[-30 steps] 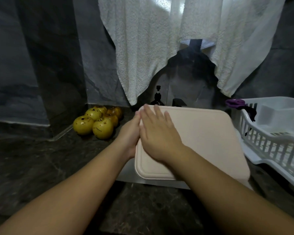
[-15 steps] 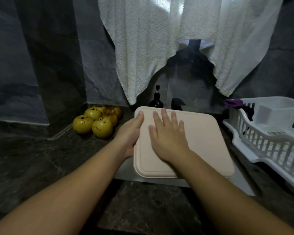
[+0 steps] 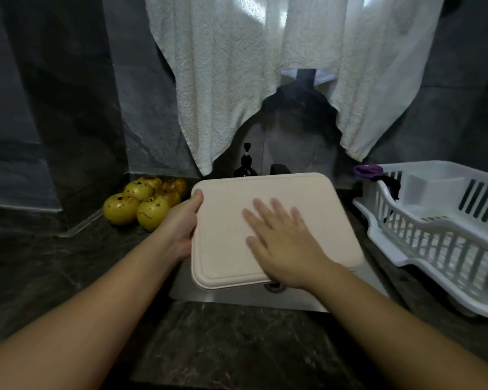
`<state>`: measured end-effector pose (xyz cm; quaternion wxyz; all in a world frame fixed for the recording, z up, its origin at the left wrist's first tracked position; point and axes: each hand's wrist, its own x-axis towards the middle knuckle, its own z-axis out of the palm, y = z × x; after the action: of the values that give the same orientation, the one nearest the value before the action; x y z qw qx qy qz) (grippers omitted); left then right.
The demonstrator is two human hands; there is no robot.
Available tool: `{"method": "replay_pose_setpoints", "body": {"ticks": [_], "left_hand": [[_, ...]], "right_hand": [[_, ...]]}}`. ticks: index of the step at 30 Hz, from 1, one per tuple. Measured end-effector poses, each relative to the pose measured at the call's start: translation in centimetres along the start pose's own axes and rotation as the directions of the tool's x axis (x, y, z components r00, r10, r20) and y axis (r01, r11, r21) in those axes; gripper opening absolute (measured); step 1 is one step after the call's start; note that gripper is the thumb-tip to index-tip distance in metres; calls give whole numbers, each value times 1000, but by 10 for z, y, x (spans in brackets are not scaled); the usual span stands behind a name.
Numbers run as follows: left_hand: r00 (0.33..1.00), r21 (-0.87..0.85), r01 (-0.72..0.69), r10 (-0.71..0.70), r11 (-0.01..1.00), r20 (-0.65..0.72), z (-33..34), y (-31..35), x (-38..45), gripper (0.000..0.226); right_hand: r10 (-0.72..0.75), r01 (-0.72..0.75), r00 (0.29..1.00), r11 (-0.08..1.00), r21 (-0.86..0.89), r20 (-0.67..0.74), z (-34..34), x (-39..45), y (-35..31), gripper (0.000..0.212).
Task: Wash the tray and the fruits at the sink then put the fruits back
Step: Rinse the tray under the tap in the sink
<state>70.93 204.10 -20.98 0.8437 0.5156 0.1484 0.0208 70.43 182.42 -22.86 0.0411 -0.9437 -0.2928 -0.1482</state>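
While gripped, tray (image 3: 228, 220) overhanging sink (image 3: 237, 295).

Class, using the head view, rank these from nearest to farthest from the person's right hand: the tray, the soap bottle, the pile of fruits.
1. tray, directly under the right hand.
2. soap bottle, behind the tray.
3. fruits, far left on the counter.

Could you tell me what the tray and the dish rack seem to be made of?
The tray looks like matte pale-pink plastic: smooth surface, moulded rounded rim. The dish rack seems glossy white plastic, given its moulded slats. Neither is certain.
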Motion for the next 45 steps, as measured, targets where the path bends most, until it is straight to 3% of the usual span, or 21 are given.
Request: {"method": "replay_pose_setpoints", "body": {"ticks": [3, 4, 7, 9, 11, 14, 16, 19, 20, 24, 25, 28, 30, 32, 35, 36, 40, 41, 45], "left_hand": [[998, -13, -11, 10, 1000, -68, -5, -6, 3, 49], [997, -15, -22, 21, 1000, -75, 1, -12, 4, 47], [998, 5, -35, 36, 999, -57, 14, -21, 4, 43], [998, 17, -43, 44, 999, -42, 7, -18, 10, 43], [998, 38, -27, 29, 999, -49, -5, -14, 15, 47], [999, 52, -30, 32, 998, -33, -7, -17, 12, 45], [997, 39, -70, 71, 997, -29, 1, -17, 9, 42], [995, 30, -92, 93, 995, -40, 0, -6, 12, 49], [995, 25, -88, 89, 996, -45, -6, -3, 13, 51], [997, 53, -59, 61, 997, -48, -19, -11, 13, 46], [997, 48, -71, 73, 996, -32, -14, -14, 13, 44], [993, 48, -117, 117, 992, 18, 3, -17, 12, 39], [990, 50, -139, 138, 989, 30, 2, -13, 15, 41], [992, 48, -129, 129, 990, 14, -9, -11, 18, 42], [994, 71, -106, 106, 992, -1, -13, -16, 17, 42], [994, 65, -109, 109, 992, 13, -7, -17, 15, 41], [986, 60, -158, 155, 986, 55, 3, -12, 15, 43], [987, 53, -155, 152, 987, 56, -1, -12, 16, 44], [993, 72, -117, 115, 991, 33, -3, -24, 13, 40]], "right_hand": [[356, -356, 933, 934, -24, 48, -12, 0, 45, 64], [391, -391, 918, 920, -4, 67, -15, 5, 46, 64], [149, -149, 988, 989, 18, 28, -8, 13, 16, 66], [21, -21, 1000, 1000, -3, 23, -1, 1, 16, 68], [133, -132, 991, 991, -31, 26, -4, -6, 44, 65], [395, -392, 918, 918, -61, 33, -23, 12, 69, 67], [342, -342, 940, 939, -38, 0, -29, 32, 50, 70], [64, -65, 998, 997, -32, -21, -15, 27, 21, 72], [41, -41, 999, 998, -42, -15, -13, 18, 25, 73], [389, -388, 921, 919, -68, 4, -30, 19, 58, 74], [405, -405, 914, 913, -51, -18, -34, 28, 53, 76], [148, -150, 987, 988, -35, -60, -26, 44, 10, 77], [-32, 30, 999, 998, -54, -23, -11, 30, -2, 79], [-1, 1, 1000, 998, -67, 3, -7, 17, 17, 79], [261, -261, 965, 962, -76, -13, -19, 30, 33, 79], [270, -271, 963, 961, -57, -28, -20, 38, 23, 81], [-79, 76, 994, 996, -46, -74, 3, 33, -28, 86], [-89, 86, 994, 995, -48, -58, 7, 26, -22, 86], [305, -305, 952, 952, 0, -34, -8, 38, 3, 90]]}}
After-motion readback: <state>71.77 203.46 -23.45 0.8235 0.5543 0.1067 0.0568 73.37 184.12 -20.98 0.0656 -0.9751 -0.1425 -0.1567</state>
